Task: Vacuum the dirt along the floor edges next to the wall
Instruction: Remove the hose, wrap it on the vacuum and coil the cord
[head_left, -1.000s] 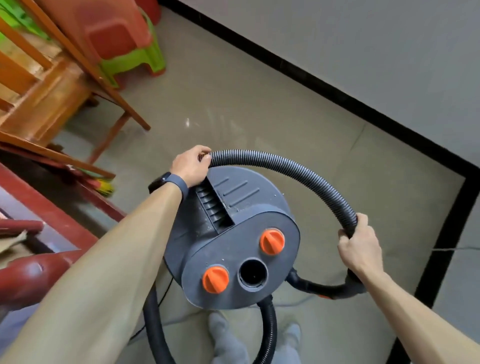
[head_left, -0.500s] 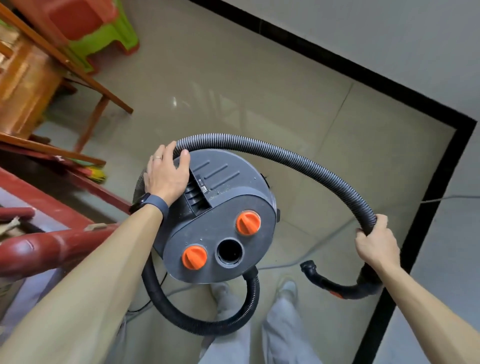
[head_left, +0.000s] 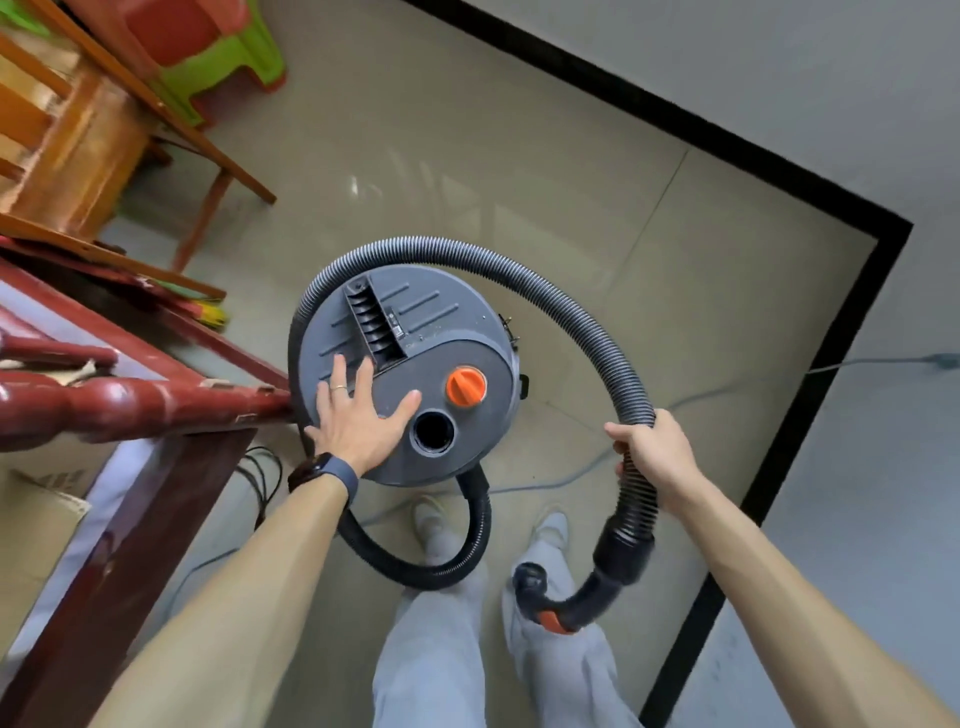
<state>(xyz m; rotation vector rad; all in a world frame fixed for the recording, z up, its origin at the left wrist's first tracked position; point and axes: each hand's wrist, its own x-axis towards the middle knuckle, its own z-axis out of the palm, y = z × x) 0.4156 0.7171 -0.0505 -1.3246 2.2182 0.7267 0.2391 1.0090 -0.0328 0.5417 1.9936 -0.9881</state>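
Tiled floor (head_left: 519, 171), setup step: left hand (head_left: 358, 421) splayed flat on vacuum canister (head_left: 447, 332), right hand (head_left: 657, 452) grips hose (head_left: 571, 301); next, aim it at the three-o'clock baseboard (head_left: 810, 389).

The left hand (head_left: 358, 421) lies flat on the vacuum lid (head_left: 441, 322) and covers the patch beneath its palm. The hose (head_left: 545, 280) is hidden where the right hand (head_left: 652, 452) wraps it and where it drops behind the canister's left side. The marking in the handle recess is too small to read. The wooden chair (head_left: 78, 145) is blurred and cut by the left edge, the stacked stools (head_left: 234, 67) by the top. The cord (head_left: 883, 361) leaves at the right edge.
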